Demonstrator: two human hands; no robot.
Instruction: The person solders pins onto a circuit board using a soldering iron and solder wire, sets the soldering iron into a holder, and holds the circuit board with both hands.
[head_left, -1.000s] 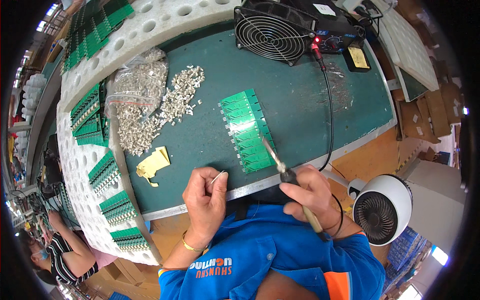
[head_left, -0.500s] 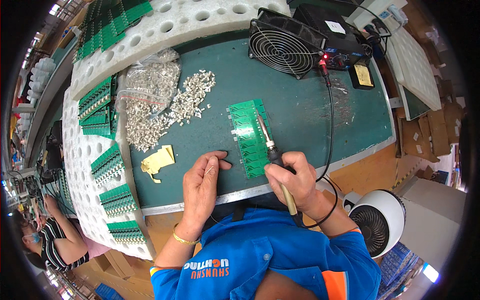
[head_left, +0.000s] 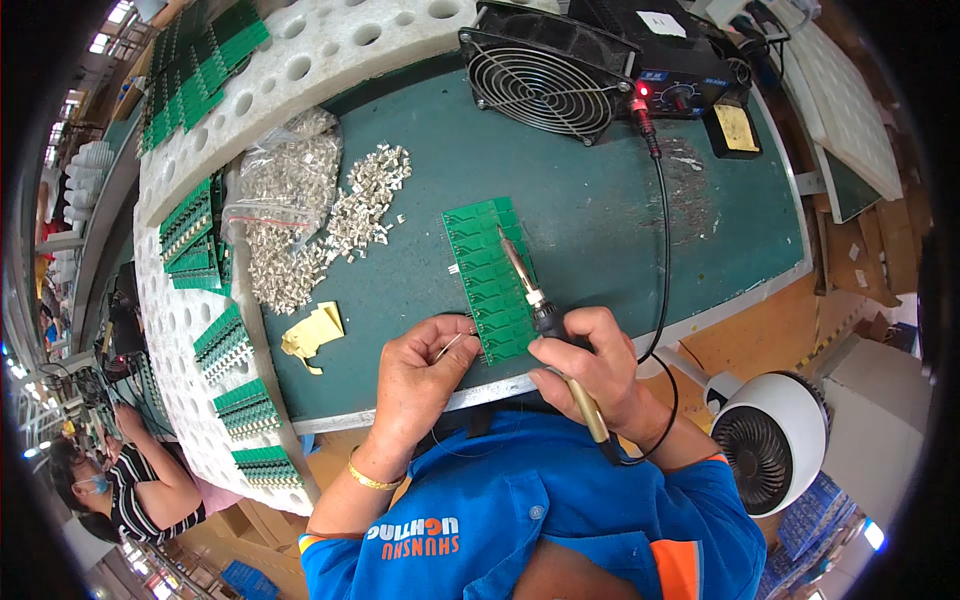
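A green circuit board (head_left: 487, 290) lies on the green work mat in front of me, with small metal pins along its left edge. My right hand (head_left: 598, 370) is closed round a soldering iron (head_left: 547, 318), whose tip reaches over the upper part of the board; whether it touches cannot be told. At the board's lower left edge is my left hand (head_left: 425, 368), thumb and fingers pinched on a thin solder wire (head_left: 449, 345). Its fingertips meet or nearly meet the board there. Loose small silver metal parts (head_left: 365, 200) lie in a heap to the far left.
Beside the heap lie an open plastic bag (head_left: 290, 180) of parts and a crumpled yellow paper (head_left: 314, 333). White foam (head_left: 185, 340) holds several boards. A black fan (head_left: 545, 85), soldering station (head_left: 675, 85) and yellow sponge (head_left: 736, 130) stand far right. The iron's cable (head_left: 664, 250) runs beside my right hand.
My left hand has moved right, up to the board's lower left edge, with the solder wire. The iron's tip has shifted slightly left over the board. The whole view has shifted a little.
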